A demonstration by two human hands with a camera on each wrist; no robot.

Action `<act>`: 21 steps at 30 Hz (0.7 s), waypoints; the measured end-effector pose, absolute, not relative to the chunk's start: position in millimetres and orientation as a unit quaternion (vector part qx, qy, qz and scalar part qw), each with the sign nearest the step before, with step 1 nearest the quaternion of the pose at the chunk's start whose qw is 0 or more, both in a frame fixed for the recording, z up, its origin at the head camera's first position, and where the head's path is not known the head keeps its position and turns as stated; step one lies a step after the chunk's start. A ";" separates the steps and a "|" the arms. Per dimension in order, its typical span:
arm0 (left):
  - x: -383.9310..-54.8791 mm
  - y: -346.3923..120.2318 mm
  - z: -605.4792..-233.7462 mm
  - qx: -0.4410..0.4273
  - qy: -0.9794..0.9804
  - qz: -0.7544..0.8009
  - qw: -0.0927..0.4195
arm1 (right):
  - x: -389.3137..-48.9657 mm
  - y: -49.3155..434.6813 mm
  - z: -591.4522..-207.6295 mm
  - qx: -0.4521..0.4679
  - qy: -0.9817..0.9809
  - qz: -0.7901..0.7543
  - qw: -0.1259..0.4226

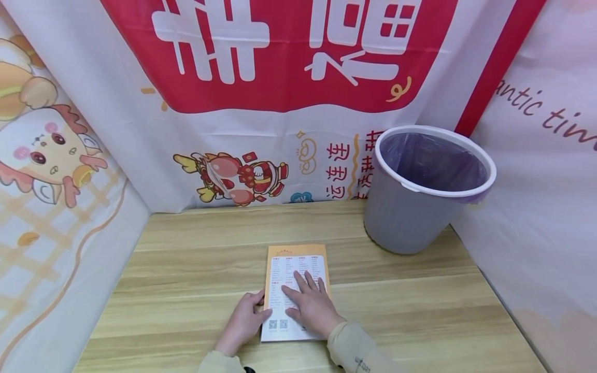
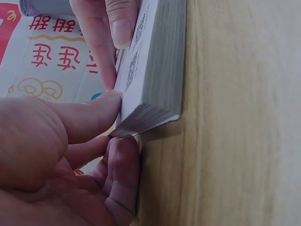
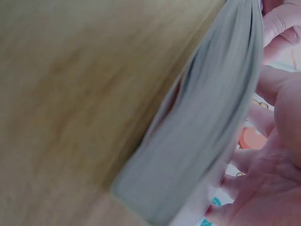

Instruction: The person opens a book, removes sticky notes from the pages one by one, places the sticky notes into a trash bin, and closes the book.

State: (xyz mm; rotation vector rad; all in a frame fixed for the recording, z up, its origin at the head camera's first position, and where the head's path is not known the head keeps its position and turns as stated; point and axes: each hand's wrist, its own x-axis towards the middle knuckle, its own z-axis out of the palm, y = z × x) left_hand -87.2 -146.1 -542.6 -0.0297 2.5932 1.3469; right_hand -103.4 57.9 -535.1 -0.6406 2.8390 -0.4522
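A thick book lies on the wooden table, its cover white with an orange band at the far end, columns of small print and two QR codes near the close edge. My left hand pinches the book's left side, thumb on top of the cover and fingers at the lower edge. In the left wrist view the page block shows its corner close to the thumb. My right hand rests on the cover with its fingers spread. Seen from the right wrist, the pages bow slightly, with small gaps between some of them.
At the table's back right corner stands a grey waste bin with a white rim and a purple liner. Printed cloth hangs along the back, and more printed cloth hangs along the right and left sides. The wooden table top surrounds the book.
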 end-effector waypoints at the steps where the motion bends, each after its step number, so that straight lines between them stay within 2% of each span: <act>1: -86.9 -145.9 -543.3 -0.009 0.882 0.458 0.109 | -103.2 58.7 -533.9 -0.217 0.958 -0.160 0.097; 7: -86.4 -144.4 -546.2 -0.022 0.880 0.460 0.116 | -105.9 71.4 -524.9 -0.189 0.944 -0.258 0.084; 16: -86.9 -143.2 -544.2 -0.031 0.885 0.450 0.118 | -121.0 109.2 -515.4 0.006 0.898 -0.434 0.075; 21: -87.5 -143.2 -543.3 -0.030 0.887 0.446 0.117 | -121.2 126.6 -520.9 0.047 0.875 -0.476 0.076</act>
